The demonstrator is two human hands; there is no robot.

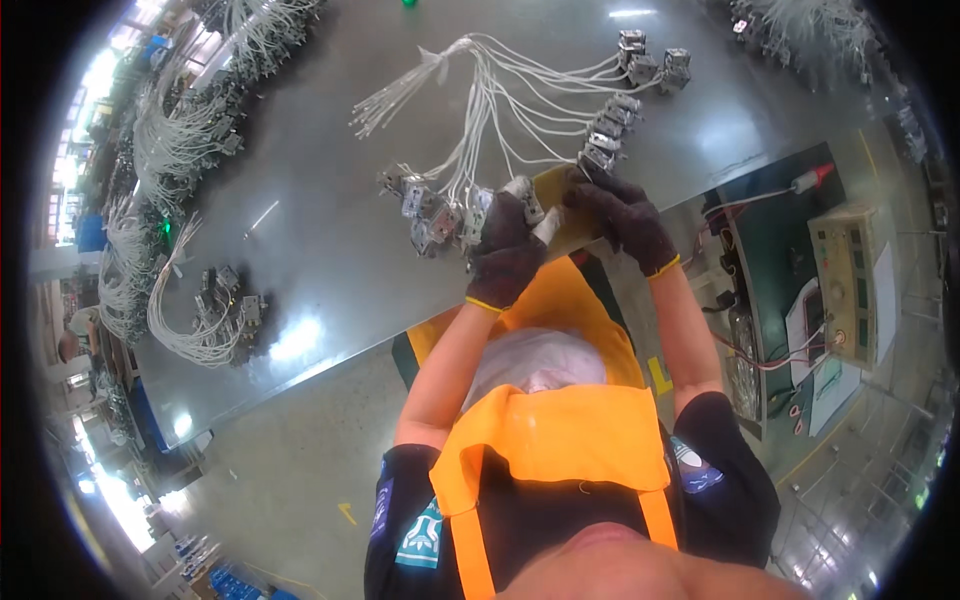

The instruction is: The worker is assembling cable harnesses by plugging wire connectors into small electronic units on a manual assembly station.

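Note:
A bundle of white wires lies on the grey metal table, tied near its loose ends. The wires fan out to several small silver metal boxes. My left hand, in a dark glove with a yellow cuff, is closed beside the near cluster of metal boxes. A whitish piece shows at its fingers; what the hand grips is unclear. My right hand, gloved alike, has curled fingers at the near end of a row of metal boxes. Its fingertips hide what they hold. More boxes lie farther right.
A smaller wired bundle lies at the table's left. Heaped wired parts line the far left edge; another heap sits far right. To my right, a dark side surface carries a beige instrument box, cables and scissors.

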